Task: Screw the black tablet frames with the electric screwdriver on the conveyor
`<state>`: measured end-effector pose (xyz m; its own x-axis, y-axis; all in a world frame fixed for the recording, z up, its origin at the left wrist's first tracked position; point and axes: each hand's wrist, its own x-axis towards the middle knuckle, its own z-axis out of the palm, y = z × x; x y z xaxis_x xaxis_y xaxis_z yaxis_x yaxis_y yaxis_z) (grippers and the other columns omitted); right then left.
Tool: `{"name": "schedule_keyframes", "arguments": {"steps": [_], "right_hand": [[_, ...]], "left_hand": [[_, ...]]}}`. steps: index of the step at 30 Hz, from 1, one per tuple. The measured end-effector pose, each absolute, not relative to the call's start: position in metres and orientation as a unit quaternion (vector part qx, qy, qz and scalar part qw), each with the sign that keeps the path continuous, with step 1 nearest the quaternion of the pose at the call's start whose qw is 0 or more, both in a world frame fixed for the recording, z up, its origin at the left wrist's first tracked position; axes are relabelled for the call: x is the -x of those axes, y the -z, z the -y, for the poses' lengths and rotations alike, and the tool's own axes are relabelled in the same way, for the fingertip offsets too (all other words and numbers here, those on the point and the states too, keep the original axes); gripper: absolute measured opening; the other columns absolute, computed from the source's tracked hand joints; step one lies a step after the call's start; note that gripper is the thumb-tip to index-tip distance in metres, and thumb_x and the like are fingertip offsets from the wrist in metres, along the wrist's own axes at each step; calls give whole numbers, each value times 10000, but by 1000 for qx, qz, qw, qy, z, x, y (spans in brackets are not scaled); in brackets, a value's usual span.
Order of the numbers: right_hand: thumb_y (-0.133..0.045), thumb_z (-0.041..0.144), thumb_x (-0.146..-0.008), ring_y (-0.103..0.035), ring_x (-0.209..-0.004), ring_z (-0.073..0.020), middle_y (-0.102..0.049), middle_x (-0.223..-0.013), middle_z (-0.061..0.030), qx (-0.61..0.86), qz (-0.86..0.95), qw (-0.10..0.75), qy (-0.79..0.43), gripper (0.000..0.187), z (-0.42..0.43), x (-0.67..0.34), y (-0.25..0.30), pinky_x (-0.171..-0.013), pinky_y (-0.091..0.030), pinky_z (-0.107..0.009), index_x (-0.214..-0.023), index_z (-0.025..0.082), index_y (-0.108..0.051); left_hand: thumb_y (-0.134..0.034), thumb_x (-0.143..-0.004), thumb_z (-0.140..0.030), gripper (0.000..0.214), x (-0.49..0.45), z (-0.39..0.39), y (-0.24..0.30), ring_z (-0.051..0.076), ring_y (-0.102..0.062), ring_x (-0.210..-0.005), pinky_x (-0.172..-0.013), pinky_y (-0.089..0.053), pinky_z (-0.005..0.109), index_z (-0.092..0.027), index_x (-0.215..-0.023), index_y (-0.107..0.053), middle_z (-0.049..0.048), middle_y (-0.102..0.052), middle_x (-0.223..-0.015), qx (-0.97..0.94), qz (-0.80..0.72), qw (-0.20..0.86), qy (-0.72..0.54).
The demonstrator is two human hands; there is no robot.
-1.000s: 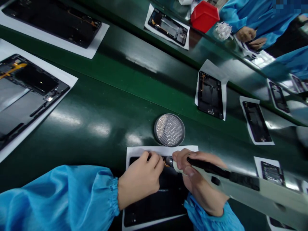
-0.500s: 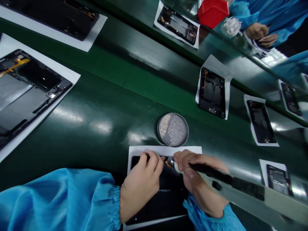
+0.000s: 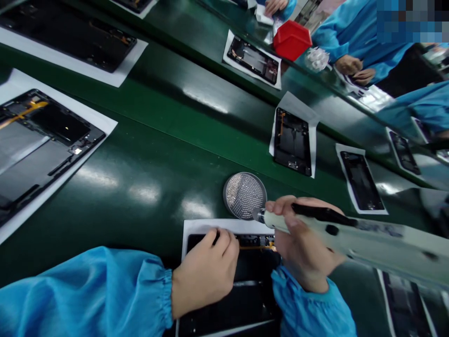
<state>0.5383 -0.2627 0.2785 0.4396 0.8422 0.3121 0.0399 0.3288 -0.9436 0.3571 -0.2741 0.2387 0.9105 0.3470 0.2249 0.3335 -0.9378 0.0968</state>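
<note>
My right hand [image 3: 303,234] grips a pale electric screwdriver [image 3: 379,241] with a black lever along its top. The metal nose of the screwdriver is at the lower right edge of a round grey screw dish [image 3: 226,201], whose perforated plate carries many small screws. I cannot tell whether the bit touches one. A black opened tablet [image 3: 250,269] lies on a white sheet [image 3: 199,226] below the dish. Over the tablet's upper left part rests my left hand [image 3: 210,271], fingers bent together. Its fingertips are hidden, so what they hold, if anything, does not show.
Another opened tablet [image 3: 45,135] lies on paper at left, with a larger dark one [image 3: 70,37] behind it. More units on paper, such as one tablet [image 3: 293,140], stand along the green bench [image 3: 157,121]. A red bin [image 3: 292,40] and co-workers in blue sleeves [image 3: 354,35] are beyond.
My right hand has lifted the screwdriver from the tablet's top edge and brought it up to the screw dish. My left hand stays on the tablet. The view has tilted slightly.
</note>
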Motion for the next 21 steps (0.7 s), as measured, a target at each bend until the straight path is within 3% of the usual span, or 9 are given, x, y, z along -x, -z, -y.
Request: {"name": "schedule_keyframes", "arguments": {"steps": [13,21], "right_hand": [[-688,104,-818,-673,-794,-192,-670,-830,-6,543,438,653,-294,250,266,-541,-263,-791,-547,-405,-1035,229,-686],[-698,99,-796,-667,-765,-191,-677,-818,-7,540,434,660,-290,202,262,-538,-263,-747,-545,-391,-964,212,-688]], "left_hand": [[-432,-963,-171,388,-357,270,-238,334,-583,-1049,-889,-418,453,-10,-1228,-666,202,-646,-1222,-970,-181,95,-133],[-471,-976,-362,455,-356,268,-242,346,-533,-1110,-926,-407,473,-29,-1243,-630,190,-592,-1261,-951,-213,195,-105]]}}
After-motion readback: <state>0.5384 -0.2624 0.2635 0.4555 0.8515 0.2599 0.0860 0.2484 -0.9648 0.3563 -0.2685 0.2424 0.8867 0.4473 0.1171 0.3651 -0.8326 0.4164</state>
